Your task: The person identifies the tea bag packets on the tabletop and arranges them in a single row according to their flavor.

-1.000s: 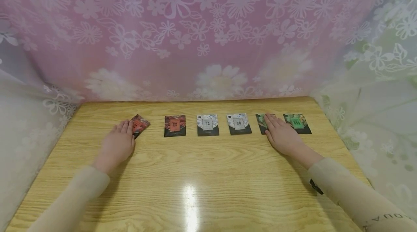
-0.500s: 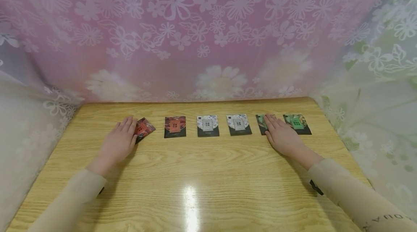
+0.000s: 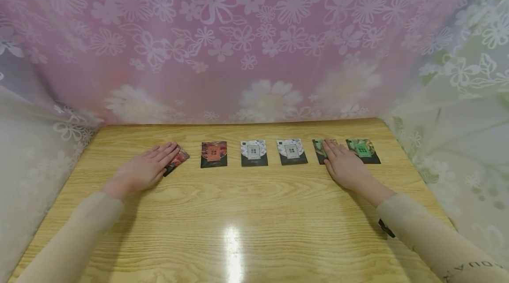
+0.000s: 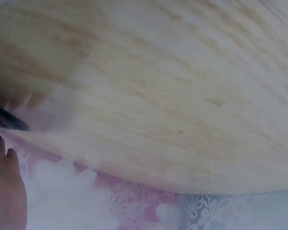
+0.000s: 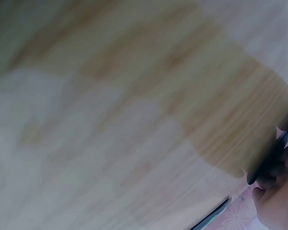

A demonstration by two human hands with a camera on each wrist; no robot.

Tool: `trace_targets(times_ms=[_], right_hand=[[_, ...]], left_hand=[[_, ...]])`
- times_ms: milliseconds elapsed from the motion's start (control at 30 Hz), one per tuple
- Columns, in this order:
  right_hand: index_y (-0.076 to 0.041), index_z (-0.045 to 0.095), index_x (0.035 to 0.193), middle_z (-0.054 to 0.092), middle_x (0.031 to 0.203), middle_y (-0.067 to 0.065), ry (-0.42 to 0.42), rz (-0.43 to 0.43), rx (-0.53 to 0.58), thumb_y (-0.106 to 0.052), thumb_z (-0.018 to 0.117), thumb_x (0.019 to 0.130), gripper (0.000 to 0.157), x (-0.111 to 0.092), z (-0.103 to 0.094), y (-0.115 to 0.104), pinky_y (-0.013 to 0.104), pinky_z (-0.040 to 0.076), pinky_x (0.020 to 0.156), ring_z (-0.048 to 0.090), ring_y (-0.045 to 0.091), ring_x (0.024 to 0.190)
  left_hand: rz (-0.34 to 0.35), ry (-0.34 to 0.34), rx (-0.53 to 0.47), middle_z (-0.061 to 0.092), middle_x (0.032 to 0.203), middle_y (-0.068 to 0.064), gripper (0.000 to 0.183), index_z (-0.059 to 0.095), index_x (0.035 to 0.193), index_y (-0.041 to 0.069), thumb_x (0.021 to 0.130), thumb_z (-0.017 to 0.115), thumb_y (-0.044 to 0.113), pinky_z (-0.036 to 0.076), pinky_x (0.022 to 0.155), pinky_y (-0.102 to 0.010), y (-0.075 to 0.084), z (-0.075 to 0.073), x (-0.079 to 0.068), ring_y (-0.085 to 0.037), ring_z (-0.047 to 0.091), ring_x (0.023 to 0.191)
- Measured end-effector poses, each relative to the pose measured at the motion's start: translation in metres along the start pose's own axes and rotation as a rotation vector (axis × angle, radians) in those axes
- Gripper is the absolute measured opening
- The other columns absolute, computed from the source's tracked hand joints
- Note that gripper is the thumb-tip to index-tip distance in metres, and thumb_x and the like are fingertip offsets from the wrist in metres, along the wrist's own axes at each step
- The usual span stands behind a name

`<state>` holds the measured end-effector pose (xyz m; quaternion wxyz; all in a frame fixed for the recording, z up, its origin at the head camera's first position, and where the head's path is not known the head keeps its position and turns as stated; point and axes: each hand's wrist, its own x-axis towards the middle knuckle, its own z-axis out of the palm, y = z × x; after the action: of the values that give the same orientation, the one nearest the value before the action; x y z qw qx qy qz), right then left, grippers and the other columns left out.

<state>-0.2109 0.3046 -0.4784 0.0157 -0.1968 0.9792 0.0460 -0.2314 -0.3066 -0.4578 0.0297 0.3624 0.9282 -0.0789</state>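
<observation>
In the head view my left hand (image 3: 143, 169) lies with straight fingers over the upper left part of a red and black sachet (image 3: 180, 159). That sachet is turned aslant, and my fingers hide part of it. My right hand (image 3: 345, 166) rests with extended fingers on a green and black sachet (image 3: 319, 149), covering its right side. Close beside that hand lies another green sachet (image 3: 363, 150). The left wrist view catches the dark sachet edge (image 4: 9, 119) by my fingertips. A dark sachet (image 5: 273, 160) shows under my right fingers in the right wrist view.
Between my hands, in one row, lie an upright red sachet (image 3: 214, 154) and two white ones, a left white sachet (image 3: 254, 152) and a right white sachet (image 3: 292, 151). The wooden table (image 3: 254, 203) meets a pink floral curtain (image 3: 222, 75) behind.
The slanted red sachet has slid a little right and toward me. My left hand has turned rightward, its fingers now over the sachet's top. My right hand has stayed in place.
</observation>
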Motion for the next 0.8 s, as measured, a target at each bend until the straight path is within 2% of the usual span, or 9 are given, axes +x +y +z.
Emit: trace_targets(times_ms=[200, 433, 600, 800], right_hand=[[0.009, 0.026, 0.164, 0.029, 0.171, 0.029, 0.002, -0.004, -0.001, -0.025, 0.042, 0.114, 0.063, 0.0, -0.001, 0.0, 0.06, 0.03, 0.131, 0.032, 0.045, 0.159], [0.01, 0.027, 0.164, 0.03, 0.17, 0.03, 0.005, -0.004, 0.001, -0.026, 0.043, 0.114, 0.063, 0.0, -0.001, -0.001, 0.06, 0.03, 0.131, 0.033, 0.045, 0.158], [0.01, 0.027, 0.164, 0.029, 0.17, 0.03, 0.008, -0.006, 0.0, -0.025, 0.043, 0.114, 0.063, 0.0, -0.001, 0.0, 0.06, 0.03, 0.13, 0.032, 0.046, 0.158], [0.01, 0.027, 0.164, 0.03, 0.17, 0.03, 0.009, -0.006, -0.001, -0.025, 0.043, 0.114, 0.063, 0.0, 0.0, 0.0, 0.06, 0.03, 0.13, 0.033, 0.046, 0.158]], left_hand=[[-0.041, -0.014, -0.045, 0.03, 0.173, -0.023, 0.062, 0.03, 0.166, -0.002, 0.113, 0.047, 0.027, 0.035, 0.129, -0.056, 0.004, 0.004, 0.003, -0.041, 0.033, 0.16], [-0.189, -0.023, -0.105, 0.03, 0.171, -0.028, 0.064, 0.027, 0.165, -0.008, 0.113, 0.044, 0.026, 0.033, 0.13, -0.058, 0.023, 0.004, 0.01, -0.044, 0.031, 0.16], [-0.285, -0.022, -0.112, 0.029, 0.17, -0.031, 0.065, 0.026, 0.164, -0.01, 0.113, 0.043, 0.026, 0.031, 0.13, -0.06, 0.036, 0.003, 0.016, -0.047, 0.032, 0.159], [-0.381, -0.06, -0.088, 0.028, 0.17, -0.031, 0.066, 0.024, 0.164, -0.01, 0.113, 0.042, 0.027, 0.03, 0.131, -0.059, 0.046, 0.003, 0.026, -0.047, 0.032, 0.159]])
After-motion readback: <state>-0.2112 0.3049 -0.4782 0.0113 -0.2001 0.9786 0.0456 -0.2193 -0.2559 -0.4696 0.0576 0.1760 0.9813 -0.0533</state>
